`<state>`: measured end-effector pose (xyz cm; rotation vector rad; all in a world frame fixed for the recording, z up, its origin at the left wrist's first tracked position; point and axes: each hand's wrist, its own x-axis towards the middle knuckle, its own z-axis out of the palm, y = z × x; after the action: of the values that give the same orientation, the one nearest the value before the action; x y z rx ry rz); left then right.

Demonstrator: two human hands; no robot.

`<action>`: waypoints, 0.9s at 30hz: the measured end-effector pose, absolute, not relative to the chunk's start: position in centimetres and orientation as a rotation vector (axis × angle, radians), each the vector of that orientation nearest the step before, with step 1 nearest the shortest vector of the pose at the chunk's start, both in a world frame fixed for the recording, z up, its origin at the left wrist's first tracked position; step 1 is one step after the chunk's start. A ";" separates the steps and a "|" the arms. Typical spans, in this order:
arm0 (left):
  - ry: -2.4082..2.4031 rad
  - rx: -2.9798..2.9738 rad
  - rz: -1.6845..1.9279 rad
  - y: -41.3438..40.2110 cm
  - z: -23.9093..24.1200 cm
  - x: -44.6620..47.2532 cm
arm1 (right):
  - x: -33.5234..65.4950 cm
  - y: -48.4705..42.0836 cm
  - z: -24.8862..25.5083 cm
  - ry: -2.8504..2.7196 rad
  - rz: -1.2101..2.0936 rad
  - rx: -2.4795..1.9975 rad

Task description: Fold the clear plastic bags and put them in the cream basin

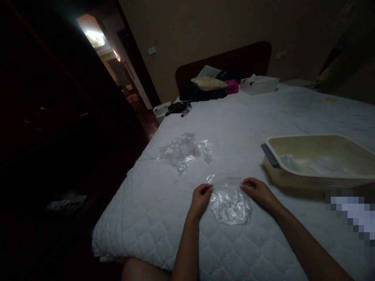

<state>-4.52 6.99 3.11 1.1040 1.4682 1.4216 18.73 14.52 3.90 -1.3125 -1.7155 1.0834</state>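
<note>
Two hands (201, 198) (259, 192) pinch 1 clear plastic bag (231, 207) at opp. edges, w/ 1 tub (310, 184) nr.

the scene is dim, almost black on the left. a bright lamp (95, 38) glows beyond the far left doorway (126, 82). the plastic bag (231, 207) gives small shiny reflections. far details look soft, and a patch (353, 210) at the near right is pixelated.
</note>
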 end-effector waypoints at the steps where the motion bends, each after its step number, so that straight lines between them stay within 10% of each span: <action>1: 1.469 1.111 1.428 7.0 3.2 -4.5 | 18.7 14.4 4.0 -1.697 1.090 -1.303; 27: 1.475 1.156 1.585 6.8 3.5 -4.7 | 18.9 13.1 5.0 -1.538 1.192 -1.321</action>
<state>-4.67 6.79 3.47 1.1557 1.4754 1.5851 18.88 13.14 4.96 -1.3213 -1.5381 1.1920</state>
